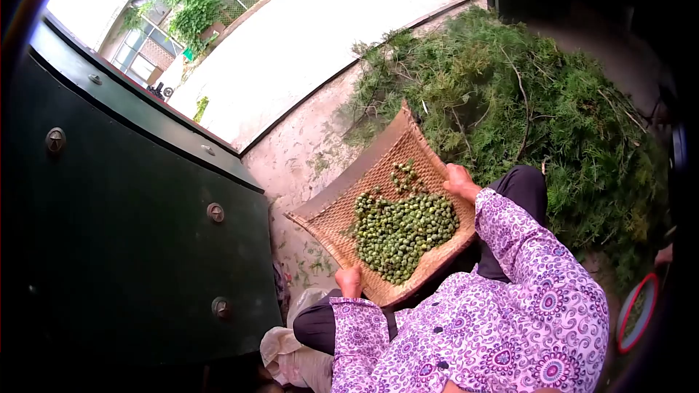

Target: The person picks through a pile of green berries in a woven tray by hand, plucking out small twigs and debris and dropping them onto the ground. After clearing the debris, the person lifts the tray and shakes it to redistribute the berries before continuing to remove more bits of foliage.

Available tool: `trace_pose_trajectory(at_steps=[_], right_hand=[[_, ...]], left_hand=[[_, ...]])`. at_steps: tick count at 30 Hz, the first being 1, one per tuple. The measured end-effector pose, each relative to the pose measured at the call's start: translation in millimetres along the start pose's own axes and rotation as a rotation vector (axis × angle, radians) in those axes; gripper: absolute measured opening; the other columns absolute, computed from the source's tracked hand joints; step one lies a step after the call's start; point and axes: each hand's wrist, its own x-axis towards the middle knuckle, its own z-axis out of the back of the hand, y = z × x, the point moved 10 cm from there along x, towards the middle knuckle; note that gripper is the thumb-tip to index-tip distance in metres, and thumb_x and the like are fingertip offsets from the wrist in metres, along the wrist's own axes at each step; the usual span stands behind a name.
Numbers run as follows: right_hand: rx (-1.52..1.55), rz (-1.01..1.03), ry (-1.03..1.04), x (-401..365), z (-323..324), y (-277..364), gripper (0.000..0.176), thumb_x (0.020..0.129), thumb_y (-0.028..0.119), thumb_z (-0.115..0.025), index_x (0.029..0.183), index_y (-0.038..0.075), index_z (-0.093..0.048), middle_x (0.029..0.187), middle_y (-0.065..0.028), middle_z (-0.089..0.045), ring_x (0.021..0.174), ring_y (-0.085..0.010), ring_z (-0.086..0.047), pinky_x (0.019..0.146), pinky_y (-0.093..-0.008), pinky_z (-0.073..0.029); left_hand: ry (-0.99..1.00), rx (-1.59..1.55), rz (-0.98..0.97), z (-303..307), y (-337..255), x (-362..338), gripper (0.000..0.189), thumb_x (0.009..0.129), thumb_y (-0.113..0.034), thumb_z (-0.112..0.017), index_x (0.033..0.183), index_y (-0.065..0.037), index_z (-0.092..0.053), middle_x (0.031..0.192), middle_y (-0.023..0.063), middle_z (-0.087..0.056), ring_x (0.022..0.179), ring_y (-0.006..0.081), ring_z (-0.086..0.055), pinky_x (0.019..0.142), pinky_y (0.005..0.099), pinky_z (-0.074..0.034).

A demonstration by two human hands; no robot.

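A woven winnowing basket is held tilted over my lap, its open edge pointing away from me to the upper left. Many small round green cones or fruits lie heaped in it toward my side, with a few scattered near its right part. My left hand is closed on the basket's near left rim. At the opposite side, my right hand grips the right rim. The undersides of both hands' fingers are hidden by the basket and the viewing angle.
A big pile of cut green branches covers the floor on the right. Dark green metal door stands at the left. Leaf bits litter the concrete floor. Beside my left leg is a pale sack; a red-rimmed round object is at the right.
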Motion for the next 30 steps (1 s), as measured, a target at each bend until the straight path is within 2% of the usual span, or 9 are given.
trace_pose_trajectory(at_steps=[2,5,7,13,17,21,23,27,30], right_hand=[[0.058,0.283,-0.229,-20.5,58.9,54.8,0.026,0.064,0.013,-0.054,0.079,-0.002,-0.040,0.069,-0.0271,-0.050,0.066,-0.0422,-0.051,0.060,-0.0475,-0.041],[0.099,0.245,-0.178,-55.5,139.7,122.0,0.027,0.068,0.012,-0.054,0.085,-0.004,-0.039,0.067,-0.0246,-0.051,0.063,-0.0393,-0.052,0.059,-0.0462,-0.042],[-0.034,0.465,-0.448,-75.0,157.3,133.4,0.027,0.067,0.008,-0.054,0.086,-0.002,-0.039,0.061,-0.0207,-0.052,0.059,-0.0393,-0.054,0.055,-0.0468,-0.043],[-0.025,-0.091,-0.174,-79.0,59.7,-28.3,0.032,0.062,0.019,-0.058,0.081,-0.005,-0.049,0.075,-0.0253,-0.055,0.073,-0.0410,-0.055,0.069,-0.0462,-0.045],[0.085,0.016,-0.306,-87.4,73.9,-25.1,0.028,0.061,0.019,-0.056,0.072,-0.003,-0.044,0.065,-0.0230,-0.051,0.064,-0.0392,-0.052,0.060,-0.0452,-0.041],[0.256,0.093,-0.469,-97.2,153.1,28.9,0.021,0.067,0.010,-0.055,0.081,-0.002,-0.045,0.061,-0.0190,-0.053,0.055,-0.0325,-0.055,0.055,-0.0412,-0.044],[0.237,0.132,-0.558,-88.2,163.7,30.1,0.022,0.068,0.011,-0.056,0.082,-0.001,-0.045,0.063,-0.0191,-0.055,0.056,-0.0329,-0.055,0.055,-0.0415,-0.044],[0.121,0.070,-0.385,-53.5,89.6,-13.8,0.025,0.063,0.016,-0.054,0.079,-0.001,-0.045,0.062,-0.0190,-0.053,0.062,-0.0371,-0.055,0.059,-0.0437,-0.044],[0.093,0.032,-0.374,-74.4,72.6,-34.0,0.022,0.063,0.015,-0.055,0.072,-0.001,-0.043,0.060,-0.0210,-0.050,0.060,-0.0390,-0.052,0.056,-0.0453,-0.041]], left_hand=[[0.062,-0.178,-0.176,1.6,-36.9,-12.2,0.023,0.063,0.008,-0.055,0.086,0.004,-0.057,0.077,0.0049,-0.059,0.061,0.0155,-0.056,0.055,0.0291,-0.046],[0.159,-0.410,-0.285,1.8,-88.0,-28.0,0.023,0.065,0.009,-0.053,0.087,0.003,-0.057,0.076,0.0028,-0.059,0.060,0.0120,-0.055,0.055,0.0246,-0.045],[0.126,-0.288,-0.305,-3.1,-92.2,-21.1,0.014,0.065,0.007,-0.053,0.077,0.001,-0.057,0.068,0.0025,-0.057,0.055,0.0123,-0.054,0.050,0.0255,-0.043],[0.131,-0.050,-0.206,-30.8,-61.4,-28.7,0.009,0.063,0.004,-0.053,0.070,0.001,-0.057,0.056,0.0023,-0.052,0.043,0.0115,-0.046,0.038,0.0272,-0.036],[0.274,0.006,-0.174,-37.6,-62.9,-25.2,0.012,0.065,0.003,-0.051,0.074,0.000,-0.058,0.062,0.0003,-0.054,0.046,0.0101,-0.046,0.042,0.0262,-0.038],[0.194,-0.119,-0.584,-28.1,-162.5,-57.5,0.020,0.067,0.005,-0.050,0.086,0.003,-0.056,0.071,-0.0002,-0.057,0.058,0.0079,-0.050,0.052,0.0229,-0.041],[0.135,-0.235,-0.614,-24.1,-190.3,-78.2,0.022,0.066,0.004,-0.050,0.087,0.004,-0.056,0.073,-0.0001,-0.058,0.059,0.0080,-0.051,0.053,0.0229,-0.041],[0.113,0.075,-0.297,-39.4,-111.2,-9.8,0.011,0.065,0.000,-0.053,0.075,0.003,-0.058,0.063,0.0013,-0.057,0.054,0.0095,-0.050,0.049,0.0256,-0.042],[0.050,0.123,-0.402,-35.0,-95.9,-20.9,0.006,0.066,0.001,-0.053,0.071,0.001,-0.056,0.060,-0.0008,-0.053,0.049,0.0093,-0.047,0.045,0.0260,-0.039]])
